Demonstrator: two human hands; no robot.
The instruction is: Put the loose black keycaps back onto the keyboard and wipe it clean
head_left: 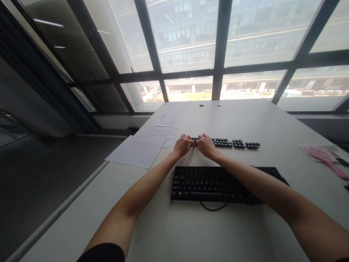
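Observation:
Loose black keycaps lie in grouped rows across the white table, beyond the keyboard. At the left end of these rows, my left hand has its fingers curled together on the keycaps. Close beside it, my right hand is closed the same way, and the fingertips of both nearly meet. Small dark keycaps show between them; exactly which ones they pinch is hidden. Nearer to me lies a black keyboard, its upper part blank and dark, with keys on its lower rows. My right forearm crosses over its right side.
Written paper sheets lie along the table's left edge. A pink strap-like object rests on a clear packet at the right. A black cable loops out at the keyboard's near edge. Large windows stand behind the table.

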